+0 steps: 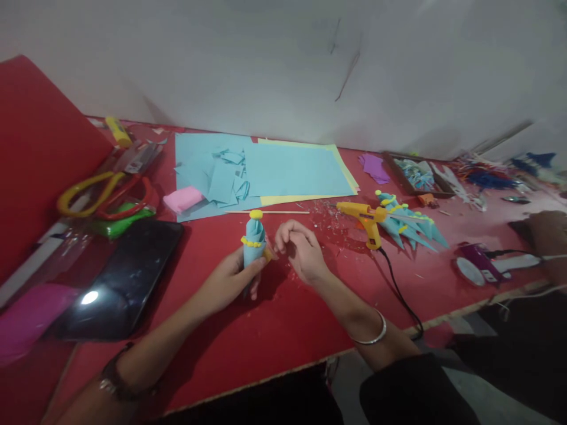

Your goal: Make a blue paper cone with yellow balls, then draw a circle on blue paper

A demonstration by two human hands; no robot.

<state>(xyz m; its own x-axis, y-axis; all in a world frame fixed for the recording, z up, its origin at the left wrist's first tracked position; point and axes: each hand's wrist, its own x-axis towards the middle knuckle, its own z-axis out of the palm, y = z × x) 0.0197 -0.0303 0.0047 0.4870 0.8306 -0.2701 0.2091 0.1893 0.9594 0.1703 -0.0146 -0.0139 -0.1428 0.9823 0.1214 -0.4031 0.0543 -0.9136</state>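
My left hand [237,274] is wrapped round a light blue rolled paper cone [254,251], held upright just above the red table. A yellow beaded band circles the cone, and a flattened yellow piece tops it. Something small and yellowish shows beside my left thumb. Just right of the cone is my right hand [303,251], its fingers curled together and apart from the cone. What they pinch, if anything, is hidden. Further right lies a yellow glue gun [365,221], next to several similar blue cones [405,221] with yellow trim.
Blue paper sheets [296,168] and scraps lie at the back, with a thin wooden stick [268,212] in front. A phone [126,277], scissors [106,198] and pink packets are left. Right are a tray [394,171], a purple device [481,265] and another person's hand [549,236].
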